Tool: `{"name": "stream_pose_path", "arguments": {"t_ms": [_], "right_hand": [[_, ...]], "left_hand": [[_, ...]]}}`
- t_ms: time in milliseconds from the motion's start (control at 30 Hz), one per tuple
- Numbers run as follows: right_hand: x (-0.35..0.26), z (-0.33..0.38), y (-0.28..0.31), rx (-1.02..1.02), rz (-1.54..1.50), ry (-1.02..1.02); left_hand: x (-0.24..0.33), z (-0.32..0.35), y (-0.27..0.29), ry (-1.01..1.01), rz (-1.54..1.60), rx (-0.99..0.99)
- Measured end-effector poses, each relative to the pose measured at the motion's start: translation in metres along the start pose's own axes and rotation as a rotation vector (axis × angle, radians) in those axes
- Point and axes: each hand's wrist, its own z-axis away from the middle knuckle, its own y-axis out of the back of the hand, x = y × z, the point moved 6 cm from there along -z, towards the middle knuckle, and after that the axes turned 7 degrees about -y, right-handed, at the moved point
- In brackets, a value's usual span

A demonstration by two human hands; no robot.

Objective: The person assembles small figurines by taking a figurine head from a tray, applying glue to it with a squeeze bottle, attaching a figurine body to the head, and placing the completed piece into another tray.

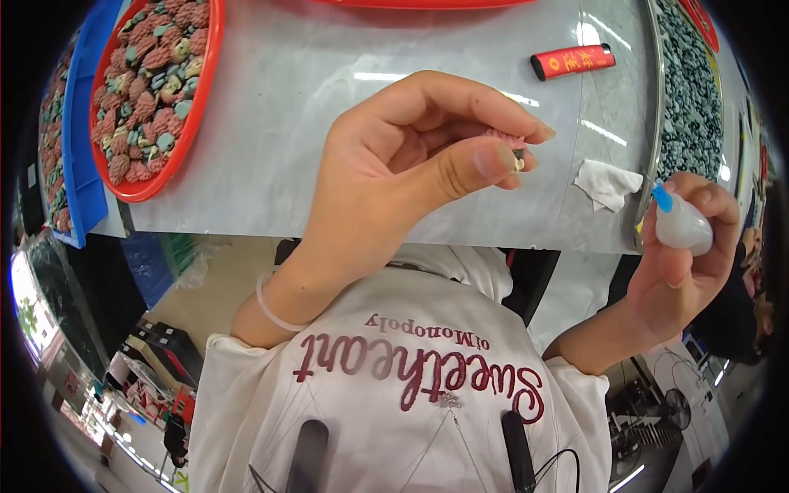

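My left hand is raised over the table's near part, thumb and fingers pinched on a small pink ridged piece. A dark bit and a cream bit show at its lower edge; the fingers hide most of it. At the right, my right hand is closed around a small translucent white squeeze bottle. Its blue nozzle points up and left, with a thin tip near a crumpled white cloth. The bottle and the pink piece are well apart.
A red oval tray of similar pink pieces with teal and cream bits stands at the left, beside a blue bin. A red lighter lies far right on the grey table. A metal-edged tray holds many dark green pieces.
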Motion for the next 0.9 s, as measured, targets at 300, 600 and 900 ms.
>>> {"name": "stream_pose_path", "arguments": {"t_ms": [300,600,900], "right_hand": [[-0.004,-0.006,0.001,-0.075,-0.066,0.061],[-0.01,-0.01,-0.004,-0.185,-0.158,0.16],[-0.008,-0.006,-0.004,-0.058,-0.037,0.107]], "left_hand": [[-0.003,0.002,-0.01,0.003,-0.037,-0.012],[-0.004,0.0,-0.005,-0.039,-0.025,-0.005],[-0.004,0.002,-0.003,0.059,-0.015,0.013]]}}
